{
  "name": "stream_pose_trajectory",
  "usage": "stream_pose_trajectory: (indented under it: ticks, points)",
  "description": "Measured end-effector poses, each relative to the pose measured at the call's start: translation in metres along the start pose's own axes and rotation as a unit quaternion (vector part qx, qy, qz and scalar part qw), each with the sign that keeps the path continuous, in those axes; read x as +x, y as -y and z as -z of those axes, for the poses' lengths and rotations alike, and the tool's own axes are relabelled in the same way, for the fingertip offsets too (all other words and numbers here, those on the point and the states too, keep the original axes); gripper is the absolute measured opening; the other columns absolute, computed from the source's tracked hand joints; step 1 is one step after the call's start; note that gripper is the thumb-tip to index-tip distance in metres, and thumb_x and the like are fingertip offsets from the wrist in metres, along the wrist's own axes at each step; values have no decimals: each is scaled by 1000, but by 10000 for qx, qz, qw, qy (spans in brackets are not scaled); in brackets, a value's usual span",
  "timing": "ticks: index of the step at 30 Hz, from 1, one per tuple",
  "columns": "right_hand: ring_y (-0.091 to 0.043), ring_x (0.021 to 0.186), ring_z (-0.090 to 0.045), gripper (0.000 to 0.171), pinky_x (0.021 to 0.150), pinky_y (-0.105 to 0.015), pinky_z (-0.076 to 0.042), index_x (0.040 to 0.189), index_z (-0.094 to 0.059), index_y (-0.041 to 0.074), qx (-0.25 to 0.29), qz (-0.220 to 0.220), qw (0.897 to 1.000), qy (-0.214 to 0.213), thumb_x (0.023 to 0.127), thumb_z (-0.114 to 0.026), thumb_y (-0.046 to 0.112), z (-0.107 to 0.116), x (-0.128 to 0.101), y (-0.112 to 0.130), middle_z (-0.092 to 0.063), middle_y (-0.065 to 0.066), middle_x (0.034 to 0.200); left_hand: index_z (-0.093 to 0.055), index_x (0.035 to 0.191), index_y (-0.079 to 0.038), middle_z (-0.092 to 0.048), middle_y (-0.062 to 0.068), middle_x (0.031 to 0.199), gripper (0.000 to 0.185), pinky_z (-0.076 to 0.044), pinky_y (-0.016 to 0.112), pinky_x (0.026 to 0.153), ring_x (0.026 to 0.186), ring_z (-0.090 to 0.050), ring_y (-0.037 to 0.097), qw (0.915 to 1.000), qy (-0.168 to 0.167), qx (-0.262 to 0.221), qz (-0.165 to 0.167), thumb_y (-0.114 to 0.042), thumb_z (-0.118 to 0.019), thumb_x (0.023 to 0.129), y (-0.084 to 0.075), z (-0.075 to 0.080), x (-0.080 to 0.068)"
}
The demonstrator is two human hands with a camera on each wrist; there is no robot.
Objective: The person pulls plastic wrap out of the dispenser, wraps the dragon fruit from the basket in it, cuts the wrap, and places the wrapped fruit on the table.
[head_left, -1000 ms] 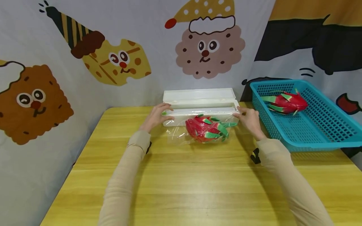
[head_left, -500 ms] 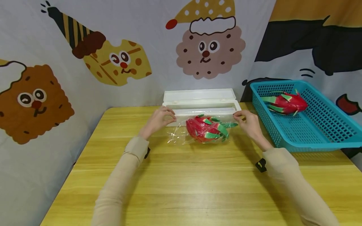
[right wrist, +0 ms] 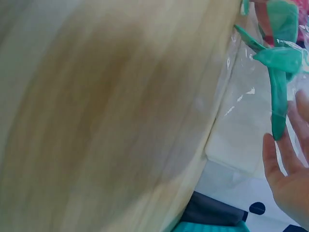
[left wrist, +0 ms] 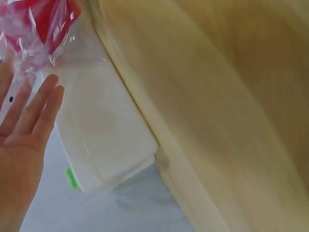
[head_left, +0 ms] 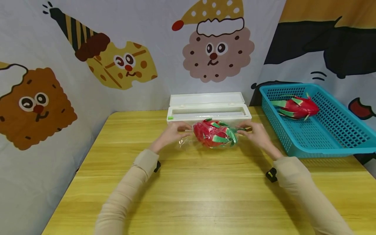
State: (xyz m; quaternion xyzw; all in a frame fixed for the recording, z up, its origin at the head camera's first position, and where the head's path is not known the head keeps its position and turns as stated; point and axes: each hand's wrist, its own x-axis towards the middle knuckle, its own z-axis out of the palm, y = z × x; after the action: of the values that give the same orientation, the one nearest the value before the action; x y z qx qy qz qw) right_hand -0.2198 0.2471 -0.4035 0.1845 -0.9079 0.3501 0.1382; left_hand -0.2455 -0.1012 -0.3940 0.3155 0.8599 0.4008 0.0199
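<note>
A red dragon fruit (head_left: 212, 134) with green scales lies on the table, partly wrapped in clear cling film (head_left: 185, 142). At its left end my left hand (head_left: 173, 132) pinches the film between thumb and forefinger; its other fingers (left wrist: 39, 104) stretch out straight in the left wrist view. On the opposite side, my right hand (head_left: 256, 133) holds the film by the green tip (right wrist: 278, 108), which lies against its fingers in the right wrist view. Right behind the fruit stands a white cling film dispenser (head_left: 209, 111), lid up, a film roll inside and a green slider (head_left: 170, 117).
To the right, a blue plastic basket (head_left: 332, 151) holds another dragon fruit (head_left: 302, 107). The wooden table (head_left: 188, 189) stretches in front of the hands. A cloth printed with cartoon figures (head_left: 164, 49) hangs behind the table.
Both hands have come from the dispenser's front corners toward me and inward to the fruit's ends, bringing the film with them. The dispenser's front edge and green slider now show.
</note>
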Motion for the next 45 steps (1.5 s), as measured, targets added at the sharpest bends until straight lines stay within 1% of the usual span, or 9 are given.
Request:
stream_pose_trajectory:
  ticks: [5, 11, 19, 25, 30, 34, 38, 41, 45]
  points:
    - [-28, 76, -69, 7, 65, -38, -58, 86, -73, 0, -279, 351, 9982, -394, 80, -71, -2, -7, 3, -2, -74, -15, 84, -70, 96, 1, -72, 16, 100, 12, -57, 24, 83, 94, -71, 26, 9985, -509, -140, -173, 0, -66, 85, 0, -9, 2]
    - [-30, 69, -68, 4, 61, -37, -57, 80, -68, -4, -348, 445, 9965, -619, 80, -68, -8, -12, 8, 1, -71, -19, 78, -68, 95, 3, -72, 19, 96, 10, -57, 23, 81, 93, -71, 30, 9951, -903, -399, -86, 2, -63, 87, -1, -13, 3]
    - [-34, 76, -67, 7, 66, -44, -57, 84, -62, -4, -298, 46, 9992, -260, 85, -60, -11, -15, 12, 6, -69, -24, 82, -61, 95, 2, -68, 18, 96, 7, -58, 27, 79, 90, -69, 30, 9915, -1077, -686, 255, 0, -61, 88, -3, -17, 6]
    - [-26, 68, -63, 7, 58, -31, -51, 82, -65, -3, -459, -219, 9987, 60, 85, -61, -7, -10, 11, 12, -69, -20, 79, -65, 96, 2, -69, 19, 97, 9, -59, 30, 78, 89, -70, 31, 9878, -1212, -852, 476, -2, -63, 88, -6, -15, 5]
    - [-16, 68, -58, 6, 55, -19, -44, 84, -69, -2, -207, -811, 9934, 780, 87, -63, 0, -5, 8, 15, -70, -18, 82, -68, 99, 2, -69, 19, 101, 13, -60, 34, 73, 80, -70, 26, 9857, -981, -1047, 888, -4, -62, 90, -6, -17, 3]
    - [-15, 70, -58, 8, 56, -19, -44, 87, -69, -2, 89, -1032, 9887, 1088, 88, -64, 4, -4, 6, 11, -70, -19, 86, -70, 102, 1, -71, 17, 102, 15, -59, 31, 70, 77, -67, 19, 9898, -770, -883, 812, -5, -60, 91, -3, -19, 2]
    - [-12, 72, -57, 12, 58, -19, -45, 90, -70, -1, 225, -891, 9863, 1370, 90, -63, 9, -2, 4, 5, -70, -17, 87, -69, 111, -2, -68, 15, 106, 22, -59, 34, 77, 87, -68, 22, 9933, -362, -851, 697, -12, -59, 94, -3, -17, 1]
    - [-11, 78, -59, 19, 67, -21, -48, 96, -71, 0, 339, -720, 9825, 1686, 93, -60, 14, 2, 1, 0, -71, -14, 92, -63, 124, -8, -61, 12, 120, 33, -57, 32, 85, 101, -65, 24, 9943, 129, -789, 705, -20, -61, 93, -4, -12, -3]
    - [-20, 95, -63, 25, 82, -30, -52, 110, -68, 0, 555, -506, 9752, 2080, 95, -58, 17, 10, -6, -4, -70, -16, 105, -49, 138, -9, -45, 12, 141, 58, -56, 29, 85, 106, -62, 26, 9915, 728, -892, 609, -13, -70, 85, -8, -6, -9]
